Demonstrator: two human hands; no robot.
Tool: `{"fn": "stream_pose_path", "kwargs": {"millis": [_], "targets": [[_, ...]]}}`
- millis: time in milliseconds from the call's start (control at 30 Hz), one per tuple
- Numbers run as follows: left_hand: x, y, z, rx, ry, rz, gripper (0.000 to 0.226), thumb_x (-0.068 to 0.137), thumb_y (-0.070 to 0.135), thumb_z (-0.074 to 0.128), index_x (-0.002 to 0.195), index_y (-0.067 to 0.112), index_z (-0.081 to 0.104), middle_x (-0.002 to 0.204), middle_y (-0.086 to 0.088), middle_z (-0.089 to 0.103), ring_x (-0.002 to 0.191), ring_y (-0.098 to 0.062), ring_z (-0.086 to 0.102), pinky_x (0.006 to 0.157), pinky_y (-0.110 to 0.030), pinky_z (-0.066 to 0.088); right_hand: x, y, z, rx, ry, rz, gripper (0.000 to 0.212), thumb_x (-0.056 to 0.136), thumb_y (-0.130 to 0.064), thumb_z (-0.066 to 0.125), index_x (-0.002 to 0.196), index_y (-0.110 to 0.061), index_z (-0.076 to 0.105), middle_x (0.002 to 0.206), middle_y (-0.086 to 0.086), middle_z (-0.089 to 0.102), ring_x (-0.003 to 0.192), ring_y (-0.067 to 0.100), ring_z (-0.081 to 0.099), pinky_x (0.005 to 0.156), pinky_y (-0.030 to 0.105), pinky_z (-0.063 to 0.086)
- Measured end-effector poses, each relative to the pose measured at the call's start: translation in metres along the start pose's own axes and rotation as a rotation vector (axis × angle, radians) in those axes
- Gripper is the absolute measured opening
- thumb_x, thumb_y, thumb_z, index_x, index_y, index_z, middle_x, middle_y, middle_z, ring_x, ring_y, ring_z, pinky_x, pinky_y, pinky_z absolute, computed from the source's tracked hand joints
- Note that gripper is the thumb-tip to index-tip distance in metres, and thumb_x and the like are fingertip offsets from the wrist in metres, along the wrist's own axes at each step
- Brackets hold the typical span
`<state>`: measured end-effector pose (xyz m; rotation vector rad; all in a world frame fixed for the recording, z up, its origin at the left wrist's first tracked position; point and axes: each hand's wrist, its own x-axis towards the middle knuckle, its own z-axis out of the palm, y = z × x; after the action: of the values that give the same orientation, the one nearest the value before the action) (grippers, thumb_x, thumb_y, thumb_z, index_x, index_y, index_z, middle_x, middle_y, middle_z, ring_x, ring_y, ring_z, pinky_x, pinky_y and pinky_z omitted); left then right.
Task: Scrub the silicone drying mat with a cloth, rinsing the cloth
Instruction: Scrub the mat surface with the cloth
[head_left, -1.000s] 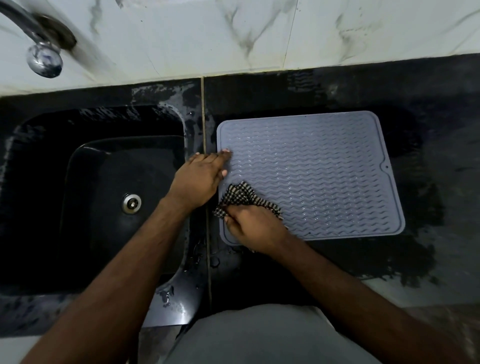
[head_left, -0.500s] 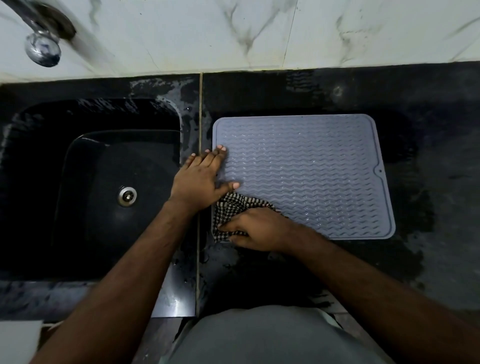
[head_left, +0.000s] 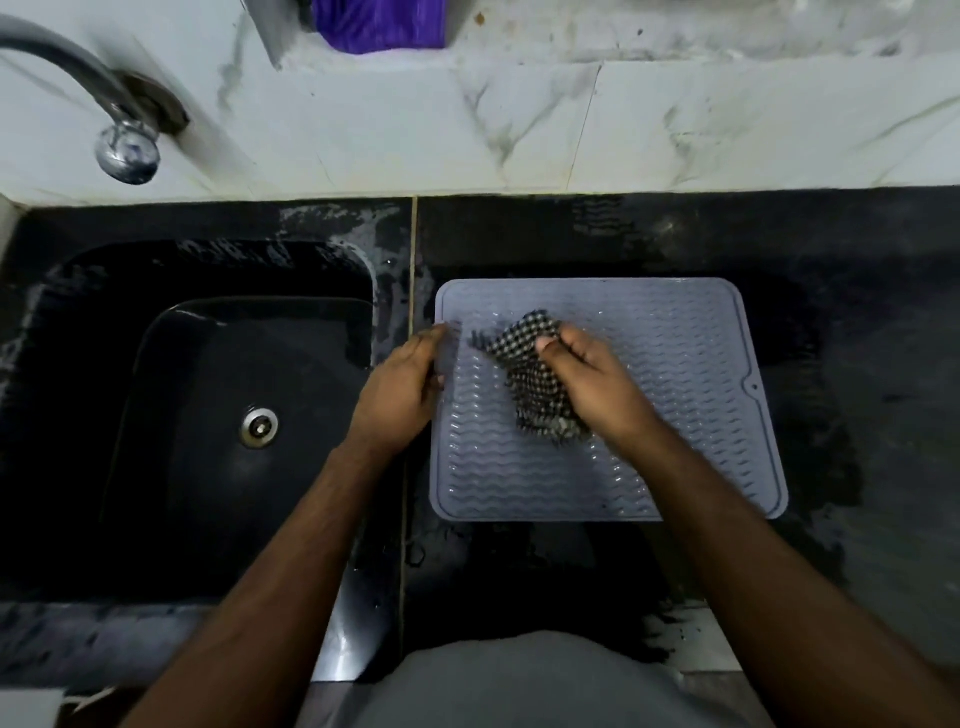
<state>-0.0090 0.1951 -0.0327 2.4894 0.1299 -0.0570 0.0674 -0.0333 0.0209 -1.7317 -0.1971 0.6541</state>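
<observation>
The pale grey rectangular silicone drying mat (head_left: 675, 364), ridged with wavy lines, lies flat on the wet black stone surface (head_left: 857, 291); the black-and-white checked cloth (head_left: 524, 364) sits bunched on the mat's upper middle part, directly under and just left of the right hand (head_left: 597, 384); that hand presses down on the cloth with its fingers curled over it, thumb tip on the weave, so it has hold of the cloth; the left hand (head_left: 400, 395) lies to the left of the cloth, along the mat's left edge, fingers straight and close together, their tips touching the mat near its upper left corner, holding nothing; further left of that hand the black sink basin (head_left: 156, 415) is sunk into the surface, a round metal drain (head_left: 258, 426) in its floor; beyond it, at the far left, a chrome tap (head_left: 104, 114) juts from the white marbled wall tiles (head_left: 519, 119); a purple object (head_left: 382, 23), partly cut off by the frame, sits on the ledge above the hands.
</observation>
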Motion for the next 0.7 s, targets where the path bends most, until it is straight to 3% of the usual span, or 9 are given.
{"fn": "stream_pose_path", "kwargs": {"millis": [67, 200, 300, 367, 433, 467, 567, 700], "targets": [[0.002, 0.001, 0.003, -0.05, 0.015, -0.055, 0.068, 0.092, 0.003, 0.06, 0.155, 0.011, 0.035, 0.157, -0.006, 0.043, 0.143, -0.023, 0.041, 0.118, -0.039, 0.035, 0.021, -0.013, 0.0, -0.087, 0.112, -0.058, 0.024, 0.105, -0.033, 0.047, 0.108, -0.018, 0.065, 0.105, 0.008, 0.072, 0.099, 0.024, 0.068, 0.091, 0.051, 0.054], [0.01, 0.0, 0.004, -0.069, 0.021, -0.114, 0.075, 0.087, 0.002, 0.068, 0.155, 0.01, 0.035, 0.154, -0.009, 0.046, 0.14, -0.028, 0.043, 0.116, -0.039, 0.036, 0.064, -0.029, 0.009, -0.599, 0.161, -0.323, 0.025, 0.103, -0.041, 0.045, 0.113, -0.022, 0.057, 0.095, 0.002, 0.067, 0.087, 0.021, 0.064, 0.075, 0.045, 0.055], [0.016, -0.004, 0.001, -0.011, -0.017, -0.136, 0.083, 0.086, 0.008, 0.073, 0.157, 0.011, 0.031, 0.15, -0.012, 0.051, 0.133, -0.033, 0.047, 0.109, -0.045, 0.04, 0.084, -0.021, 0.026, -0.923, -0.014, -0.413, 0.021, 0.098, -0.044, 0.049, 0.113, -0.031, 0.058, 0.091, 0.0, 0.054, 0.083, 0.023, 0.058, 0.069, 0.036, 0.05], [0.018, -0.006, -0.001, 0.059, -0.022, -0.153, 0.085, 0.087, 0.014, 0.074, 0.159, 0.012, 0.028, 0.15, -0.013, 0.051, 0.13, -0.035, 0.048, 0.106, -0.046, 0.042, 0.084, -0.005, 0.035, -1.077, -0.196, -0.47, 0.02, 0.096, -0.045, 0.052, 0.11, -0.035, 0.062, 0.096, -0.003, 0.055, 0.088, 0.02, 0.056, 0.069, 0.033, 0.044], [0.019, -0.007, -0.002, 0.077, 0.015, -0.137, 0.081, 0.089, 0.018, 0.07, 0.158, 0.013, 0.028, 0.154, -0.01, 0.046, 0.133, -0.035, 0.045, 0.108, -0.045, 0.041, 0.08, 0.014, 0.037, -1.21, -0.343, -0.603, 0.025, 0.096, -0.035, 0.058, 0.12, -0.035, 0.065, 0.125, -0.006, 0.063, 0.101, 0.019, 0.055, 0.076, 0.035, 0.047], [0.019, -0.007, -0.002, 0.084, 0.022, -0.108, 0.079, 0.09, 0.019, 0.068, 0.158, 0.015, 0.029, 0.157, -0.008, 0.043, 0.137, -0.033, 0.043, 0.112, -0.044, 0.037, 0.078, 0.022, 0.036, -1.243, -0.384, -0.666, 0.031, 0.097, -0.03, 0.058, 0.127, -0.033, 0.064, 0.139, -0.009, 0.058, 0.104, 0.02, 0.053, 0.08, 0.036, 0.048], [0.022, -0.007, 0.001, 0.163, -0.06, -0.036, 0.079, 0.093, 0.023, 0.064, 0.16, 0.02, 0.022, 0.162, -0.005, 0.037, 0.151, -0.026, 0.028, 0.124, -0.047, 0.019, 0.076, 0.029, 0.032, -1.262, -0.373, -0.729, 0.036, 0.098, -0.028, 0.052, 0.133, -0.035, 0.06, 0.145, -0.014, 0.052, 0.103, 0.02, 0.049, 0.08, 0.038, 0.047], [0.032, -0.009, -0.003, 0.238, -0.164, -0.059, 0.086, 0.093, 0.026, 0.063, 0.162, 0.017, 0.014, 0.164, -0.006, 0.031, 0.153, -0.022, 0.023, 0.126, -0.047, 0.006, 0.074, 0.026, 0.035, -1.373, -0.323, -0.73, 0.038, 0.093, -0.024, 0.055, 0.127, -0.039, 0.06, 0.129, -0.015, 0.054, 0.108, 0.017, 0.046, 0.082, 0.037, 0.043]]}}
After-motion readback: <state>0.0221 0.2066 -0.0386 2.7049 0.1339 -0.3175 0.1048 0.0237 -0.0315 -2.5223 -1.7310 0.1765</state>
